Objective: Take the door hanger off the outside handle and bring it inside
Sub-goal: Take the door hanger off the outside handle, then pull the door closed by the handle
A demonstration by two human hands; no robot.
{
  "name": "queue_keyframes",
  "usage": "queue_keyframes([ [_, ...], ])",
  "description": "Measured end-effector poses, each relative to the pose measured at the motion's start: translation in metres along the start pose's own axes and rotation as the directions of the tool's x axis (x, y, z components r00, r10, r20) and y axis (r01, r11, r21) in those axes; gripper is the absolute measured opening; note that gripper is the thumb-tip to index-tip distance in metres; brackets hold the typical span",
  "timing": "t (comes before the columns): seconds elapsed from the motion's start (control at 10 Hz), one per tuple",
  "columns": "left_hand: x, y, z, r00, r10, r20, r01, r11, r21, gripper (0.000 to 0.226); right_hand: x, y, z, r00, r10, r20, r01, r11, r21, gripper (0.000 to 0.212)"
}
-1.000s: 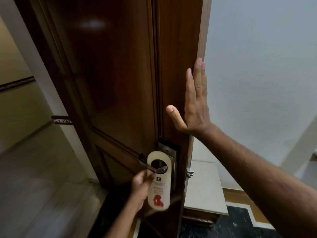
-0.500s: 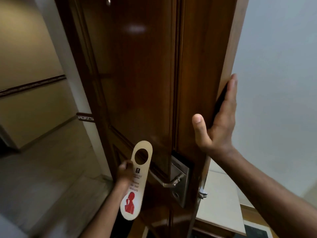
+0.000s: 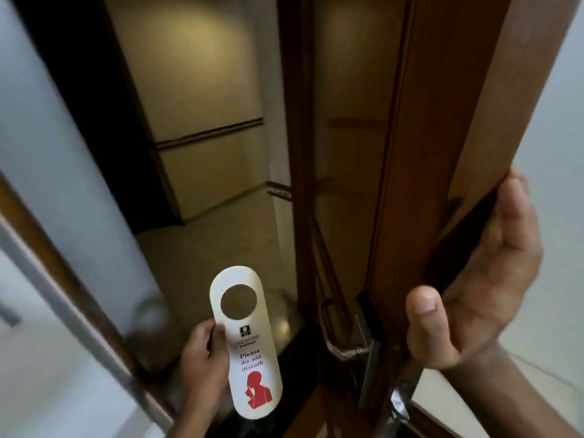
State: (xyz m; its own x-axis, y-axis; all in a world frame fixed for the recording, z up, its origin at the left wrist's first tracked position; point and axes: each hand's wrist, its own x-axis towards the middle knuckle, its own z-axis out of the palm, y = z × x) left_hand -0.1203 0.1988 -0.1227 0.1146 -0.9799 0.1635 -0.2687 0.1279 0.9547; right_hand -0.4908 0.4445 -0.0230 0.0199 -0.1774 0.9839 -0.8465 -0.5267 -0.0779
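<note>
The left hand [image 3: 202, 358] is being raised low left, fingers pinched on the door hanger [image 3: 245, 341]. The door [image 3: 420, 153] edge is being gripped by the right hand [image 3: 474, 298]. A white card with round hole, "Please do not disturb" and red figure is being held upright, clear of the handle [image 3: 343, 338], left of it.
</note>
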Motion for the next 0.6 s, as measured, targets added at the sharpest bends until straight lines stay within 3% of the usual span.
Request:
queue_keyframes([
  [0.1,0.01,0.005,-0.056,0.985,0.083,-0.149,-0.076,0.996,0.056,0.01,0.138,0.015,0.059,0.997,-0.027,-0.069,0.026,1.0,-0.005,0.077],
  [0.2,0.011,0.01,-0.107,0.957,0.1,-0.272,-0.084,0.994,0.07,0.011,0.191,0.017,0.115,0.983,0.184,-0.011,-0.181,0.975,0.131,0.067],
  [0.3,0.005,0.012,-0.151,0.928,0.131,-0.35,-0.099,0.989,0.107,0.004,0.134,-0.077,0.196,0.994,0.101,0.046,-0.11,0.942,0.318,0.055],
  [0.4,-0.002,0.013,-0.186,0.896,0.169,-0.41,-0.125,0.983,0.131,0.013,0.111,-0.106,0.241,0.971,0.185,0.151,-0.222,0.932,0.285,0.047],
  [0.5,-0.007,0.019,-0.204,0.875,0.147,-0.461,-0.111,0.988,0.105,0.019,0.056,-0.101,0.286,0.821,0.406,0.402,-0.503,0.847,0.172,0.049],
  [0.6,-0.007,0.024,-0.214,0.845,0.128,-0.519,-0.104,0.992,0.076,0.019,0.005,-0.098,0.332,0.56,0.433,0.707,-0.61,0.793,-0.003,0.056],
])
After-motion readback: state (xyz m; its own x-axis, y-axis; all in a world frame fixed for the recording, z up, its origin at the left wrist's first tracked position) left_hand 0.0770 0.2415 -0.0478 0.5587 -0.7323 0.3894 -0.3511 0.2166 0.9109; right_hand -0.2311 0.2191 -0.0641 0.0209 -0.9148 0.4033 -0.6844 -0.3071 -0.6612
